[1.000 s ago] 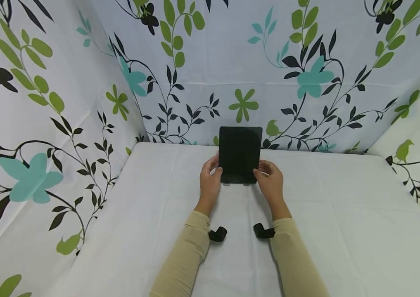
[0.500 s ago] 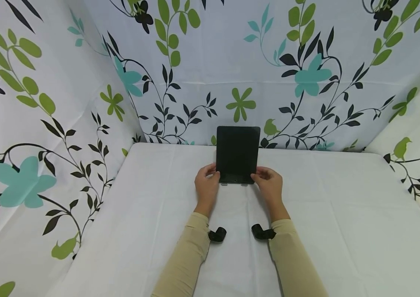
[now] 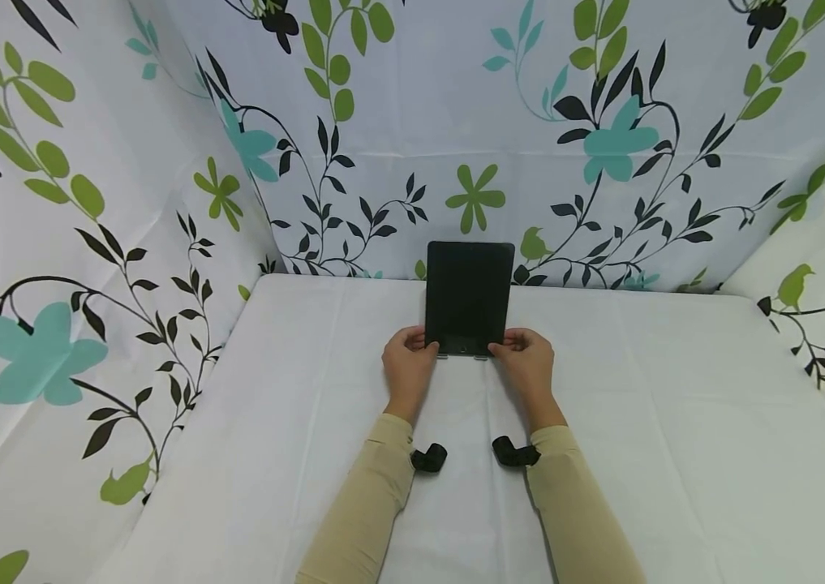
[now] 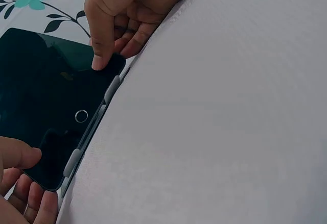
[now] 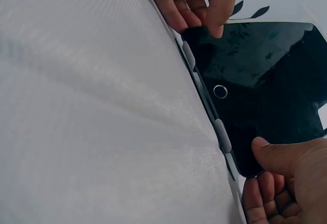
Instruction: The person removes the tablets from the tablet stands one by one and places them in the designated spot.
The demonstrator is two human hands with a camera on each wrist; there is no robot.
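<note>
The tablet (image 3: 469,296) stands raised at the table's far side, near the middle, its dark screen towards the person. Two grey tabs (image 4: 72,163) sit along its lower edge, below the round button (image 4: 81,116). The left hand (image 3: 407,365) and right hand (image 3: 529,365) each pinch a lower corner, thumbs on the screen, fingers behind. White cloth (image 3: 675,454) covers the table; behind hangs a leaf-patterned curtain (image 3: 427,105).
</note>
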